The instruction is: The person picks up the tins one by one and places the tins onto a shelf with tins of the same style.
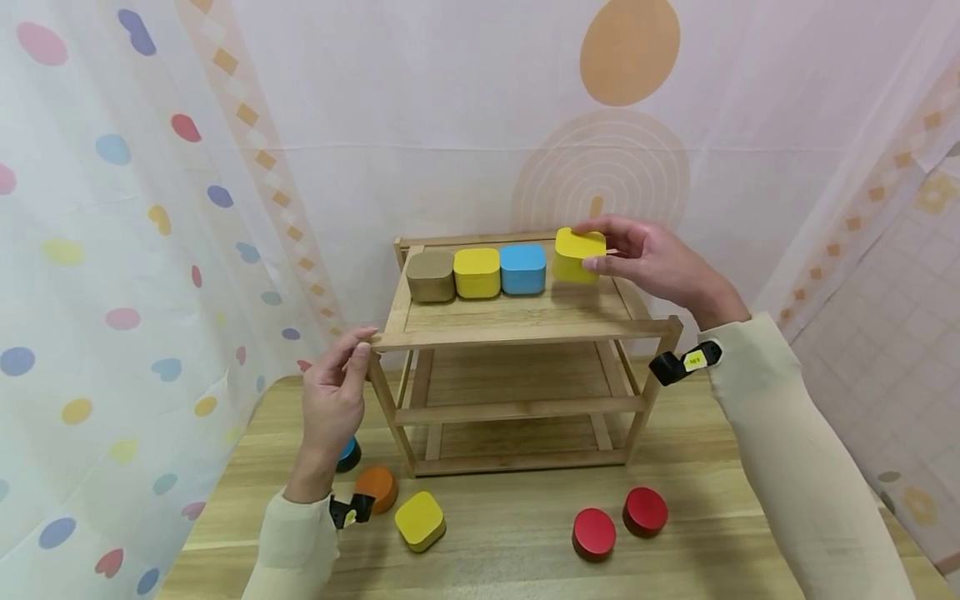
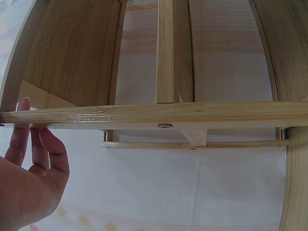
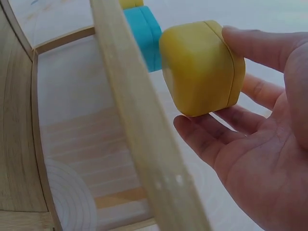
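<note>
My right hand [image 1: 660, 262] pinches a yellow rounded-square tin [image 1: 576, 257] between thumb and fingers, slightly raised over the right part of the top shelf [image 1: 495, 315]. To its left, a brown tin [image 1: 431, 277], another yellow tin [image 1: 477, 273] and a blue tin [image 1: 523, 269] stand in a row. A gap separates the blue tin from the held one. My left hand [image 1: 333, 396] grips the front left corner of the wooden rack [image 1: 517, 410]; in the left wrist view one fingertip [image 2: 23, 103] shows past a wooden bar.
On the wooden table [image 1: 510, 575], a yellow tin [image 1: 420, 521], an orange round tin [image 1: 377, 488] and a partly hidden blue one [image 1: 348, 455] lie at front left. Two red round tins [image 1: 594, 533] lie at front right. A patterned curtain [image 1: 450, 108] hangs behind the rack.
</note>
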`<state>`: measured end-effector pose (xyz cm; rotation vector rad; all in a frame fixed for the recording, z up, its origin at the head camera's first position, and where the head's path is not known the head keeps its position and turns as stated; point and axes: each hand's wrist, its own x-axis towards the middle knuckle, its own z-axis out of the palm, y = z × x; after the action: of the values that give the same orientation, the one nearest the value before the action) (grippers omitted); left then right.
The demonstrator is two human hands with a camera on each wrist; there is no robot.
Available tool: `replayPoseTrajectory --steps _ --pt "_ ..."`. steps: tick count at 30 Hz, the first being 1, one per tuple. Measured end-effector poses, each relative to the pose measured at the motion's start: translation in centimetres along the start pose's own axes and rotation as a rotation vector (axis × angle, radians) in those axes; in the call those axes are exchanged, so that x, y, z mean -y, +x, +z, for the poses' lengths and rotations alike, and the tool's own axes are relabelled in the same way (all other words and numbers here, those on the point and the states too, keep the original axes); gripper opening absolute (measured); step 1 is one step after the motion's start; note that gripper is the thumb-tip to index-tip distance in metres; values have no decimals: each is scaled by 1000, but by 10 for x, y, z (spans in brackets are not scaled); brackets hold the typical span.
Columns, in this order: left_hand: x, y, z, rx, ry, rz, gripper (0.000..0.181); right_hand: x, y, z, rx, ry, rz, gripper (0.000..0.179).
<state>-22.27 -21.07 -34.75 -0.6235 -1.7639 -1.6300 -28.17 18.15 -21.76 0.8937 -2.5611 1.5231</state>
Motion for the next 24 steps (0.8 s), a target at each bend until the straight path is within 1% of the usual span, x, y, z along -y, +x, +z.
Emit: replayPoseTrajectory --steps 6,9,16,24 --pt "3 0 0 -3 20 -1 25 -8 4 3 18 11 -32 43" --pt "3 1 0 -2 29 7 25 -10 5 5 25 30 -33 42" --pt "1 1 2 -1 30 12 24 -12 5 11 29 61 37 42" --pt "0 2 3 -10 28 18 24 -15 5 17 21 28 -8 42"
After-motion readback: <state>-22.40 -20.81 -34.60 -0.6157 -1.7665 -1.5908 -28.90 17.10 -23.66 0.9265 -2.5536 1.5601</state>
